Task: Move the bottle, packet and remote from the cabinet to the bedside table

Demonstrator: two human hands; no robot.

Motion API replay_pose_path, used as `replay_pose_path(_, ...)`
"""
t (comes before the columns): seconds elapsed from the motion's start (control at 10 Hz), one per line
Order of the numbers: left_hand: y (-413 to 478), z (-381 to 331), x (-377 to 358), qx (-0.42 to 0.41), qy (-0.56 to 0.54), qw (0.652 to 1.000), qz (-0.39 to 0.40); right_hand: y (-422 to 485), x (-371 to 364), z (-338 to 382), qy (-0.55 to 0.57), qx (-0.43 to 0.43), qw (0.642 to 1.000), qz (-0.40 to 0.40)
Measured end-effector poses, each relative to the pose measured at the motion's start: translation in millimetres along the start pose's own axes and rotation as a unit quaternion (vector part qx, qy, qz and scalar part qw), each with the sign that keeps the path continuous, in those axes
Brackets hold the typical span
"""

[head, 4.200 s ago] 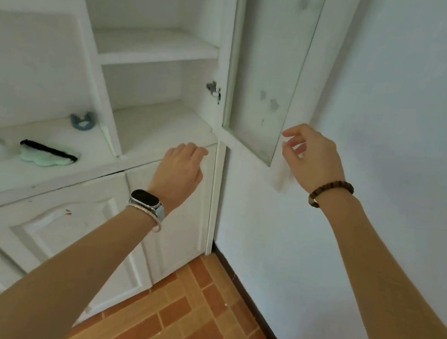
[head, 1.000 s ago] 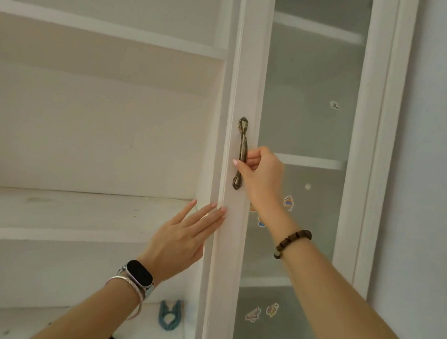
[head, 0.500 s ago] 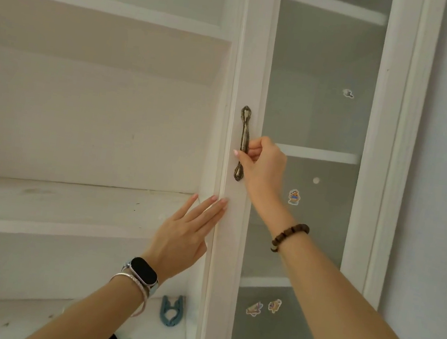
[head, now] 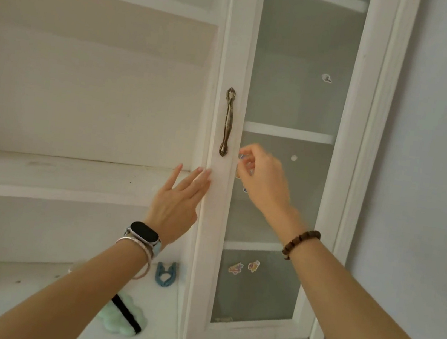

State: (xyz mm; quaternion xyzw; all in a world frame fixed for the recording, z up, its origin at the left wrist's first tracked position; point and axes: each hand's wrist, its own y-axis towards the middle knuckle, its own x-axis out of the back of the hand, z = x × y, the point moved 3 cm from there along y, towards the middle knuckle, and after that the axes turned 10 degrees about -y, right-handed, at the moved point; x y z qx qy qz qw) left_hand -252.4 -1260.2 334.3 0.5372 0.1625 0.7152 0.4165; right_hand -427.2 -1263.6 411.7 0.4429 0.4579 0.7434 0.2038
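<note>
The white cabinet's glass door (head: 213, 225) stands closed in front of me, with a brass handle (head: 227, 122) on its left stile. My left hand (head: 179, 200) has straight fingers whose tips touch the stile just below the handle. My right hand (head: 263, 176) hovers a little right of the handle, off it, fingers loosely curled and holding nothing. No bottle, packet or remote shows in this view.
Open white shelves (head: 72, 176) run to the left. On the lower shelf lie a blue clip (head: 166, 273) and a pale green pad with a black strap (head: 124, 317). Stickers (head: 244, 267) dot the frosted glass. A plain wall (head: 432, 170) is at the right.
My right hand has let go of the brass handle and drawn back to the right. The door, open several seconds ago, now sits closed. My left fingers stay on the stile.
</note>
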Motion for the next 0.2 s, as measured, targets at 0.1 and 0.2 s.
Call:
replay_pose_path(0.1,-12.4,-6.3,16.0,0.046,-0.044,0.997,-0.05,-35.8,16.8,-8.6,-0.084,0.013,0.996,0.015)
replay_pose_path(0.2,-26.1,-6.3,30.2,0.098,-0.109,0.984,-0.104,-62.7,36.0,-17.3,-0.122,0.015,0.992,0.005)
